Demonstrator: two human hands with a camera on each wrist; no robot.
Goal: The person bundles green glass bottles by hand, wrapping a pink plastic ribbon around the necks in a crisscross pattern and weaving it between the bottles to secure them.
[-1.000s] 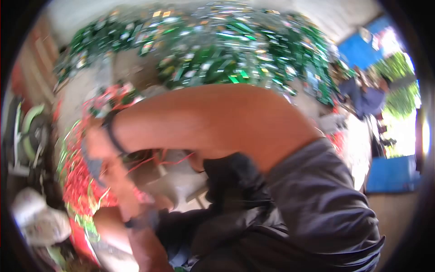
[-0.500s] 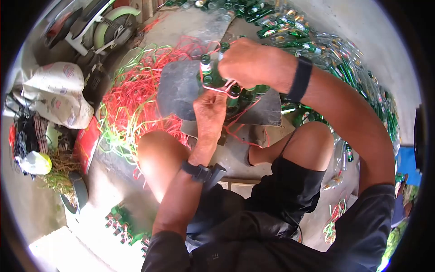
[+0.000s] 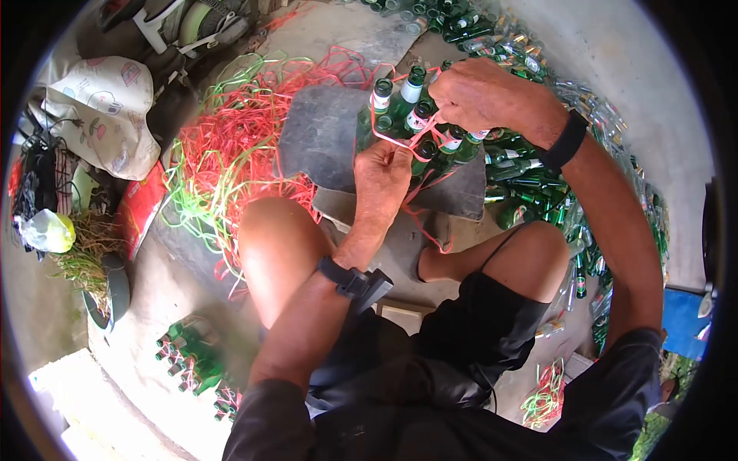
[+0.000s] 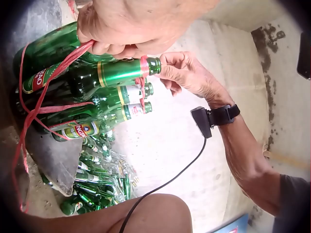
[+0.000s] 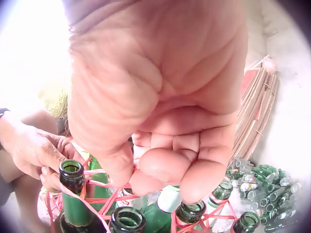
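A cluster of green glass beer bottles (image 3: 403,104) stands upright on a dark grey slab (image 3: 315,134), with pink plastic twine (image 4: 46,87) wound around their bodies and crossing between the necks. On the near side of the cluster, my left hand (image 3: 382,177) grips strands of the twine, fingers curled beside the bottles. My right hand (image 3: 484,96) is over the far-right necks, its thumb and fingers pinching the twine (image 5: 109,184) there. In the left wrist view, the right fingertips (image 4: 167,70) are right at a bottle mouth. The right palm (image 5: 160,92) hides some of the necks.
A tangled heap of red and green twine (image 3: 238,138) lies left of the slab. Many loose bottles (image 3: 530,169) are piled along the wall at right. Tied bottles (image 3: 188,353) stand at lower left. A white sack (image 3: 108,115) and a scooter wheel (image 3: 204,27) are farther left.
The head view has swung from a blurred sideways look to the bottles between the knees. Over the last half second, the right hand has shifted slightly outward along the necks; the left still grips the twine.
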